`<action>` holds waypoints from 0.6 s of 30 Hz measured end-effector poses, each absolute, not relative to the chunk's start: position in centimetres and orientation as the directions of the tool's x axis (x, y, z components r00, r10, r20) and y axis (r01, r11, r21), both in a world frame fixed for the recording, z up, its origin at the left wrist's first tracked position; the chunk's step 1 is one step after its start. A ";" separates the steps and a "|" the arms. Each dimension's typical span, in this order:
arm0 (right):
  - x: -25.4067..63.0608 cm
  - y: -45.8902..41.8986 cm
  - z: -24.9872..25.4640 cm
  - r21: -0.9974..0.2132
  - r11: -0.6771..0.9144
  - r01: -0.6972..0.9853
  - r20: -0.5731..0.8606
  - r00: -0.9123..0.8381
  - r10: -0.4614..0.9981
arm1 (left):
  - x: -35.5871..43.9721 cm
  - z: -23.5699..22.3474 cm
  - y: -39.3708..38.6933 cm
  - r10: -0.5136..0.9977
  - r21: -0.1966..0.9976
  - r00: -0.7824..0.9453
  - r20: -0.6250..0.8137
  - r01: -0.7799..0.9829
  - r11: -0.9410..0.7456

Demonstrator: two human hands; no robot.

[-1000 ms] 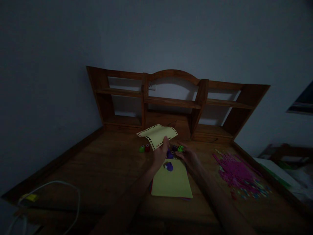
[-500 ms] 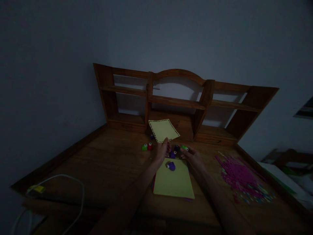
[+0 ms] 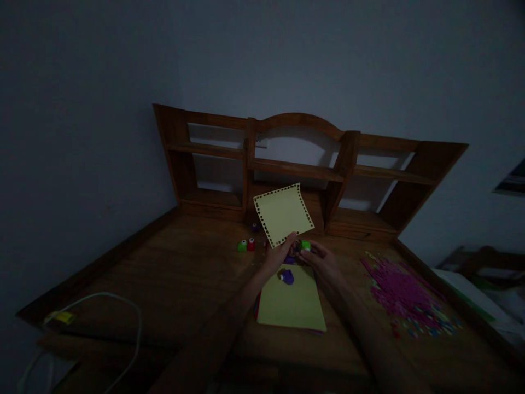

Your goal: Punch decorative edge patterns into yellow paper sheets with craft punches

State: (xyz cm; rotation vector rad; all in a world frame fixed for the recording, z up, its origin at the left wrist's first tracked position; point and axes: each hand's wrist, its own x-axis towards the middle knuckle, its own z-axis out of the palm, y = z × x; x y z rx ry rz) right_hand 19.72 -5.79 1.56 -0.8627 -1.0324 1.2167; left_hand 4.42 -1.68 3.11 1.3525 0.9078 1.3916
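Observation:
My left hand [image 3: 283, 253] pinches the lower edge of a pale yellow paper sheet [image 3: 284, 214], held up and tilted. Small punched holes run along the sheet's edges. Close beside it, my right hand [image 3: 322, 259] is closed on a green craft punch [image 3: 304, 245]. Below both hands lies a stack of coloured paper [image 3: 291, 303], yellow on top, with a purple punch [image 3: 287, 277] resting on it. Another purple punch [image 3: 289, 260] sits just behind the stack, partly hidden by my hands.
Left of the hands stand a green punch [image 3: 241, 245] and a red punch [image 3: 251, 244], with a dark purple one [image 3: 255, 227] behind. At right lies a heap of magenta pieces [image 3: 397, 287]. A wooden shelf [image 3: 297, 171] rises at the back; a white cable [image 3: 138, 323] hangs at left.
The sheet has turned and shifted right and up in my left hand. The green punch in my right hand has turned and moved slightly left, nearer the sheet.

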 end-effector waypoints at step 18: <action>20.2 -5.5 1.7 -0.952 0.207 -0.224 0.178 0.143 0.974 | 4.3 2.5 -1.9 0.933 0.966 0.249 0.260 -0.071 -0.250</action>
